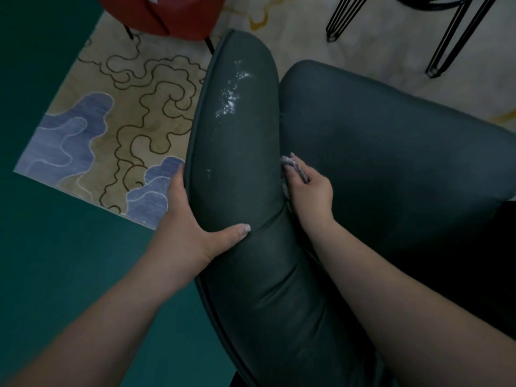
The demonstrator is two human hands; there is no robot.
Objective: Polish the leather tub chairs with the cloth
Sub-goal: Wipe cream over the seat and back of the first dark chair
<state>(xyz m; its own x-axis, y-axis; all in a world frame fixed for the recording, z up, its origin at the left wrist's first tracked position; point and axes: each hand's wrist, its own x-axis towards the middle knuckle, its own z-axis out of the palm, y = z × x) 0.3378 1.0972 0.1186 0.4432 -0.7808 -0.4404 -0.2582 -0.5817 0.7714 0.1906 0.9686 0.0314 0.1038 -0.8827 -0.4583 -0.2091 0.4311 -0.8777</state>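
Observation:
A dark green leather tub chair point(363, 152) fills the middle and right of the view. Its padded arm point(237, 163) runs from the top centre down toward me, with white specks of polish on its upper part. My left hand point(190, 219) grips the outer side of this arm, thumb across the top and fingers round the piped edge. My right hand point(310, 188) holds a small pale cloth point(290, 166) and presses it into the crease between the arm and the seat cushion. Most of the cloth is hidden under my fingers.
A red chair point(164, 15) on thin black legs stands at the top left. Black hairpin legs point(452, 37) of another piece of furniture are at the top right. A patterned beige and blue rug point(111, 129) lies on a teal floor point(55, 261).

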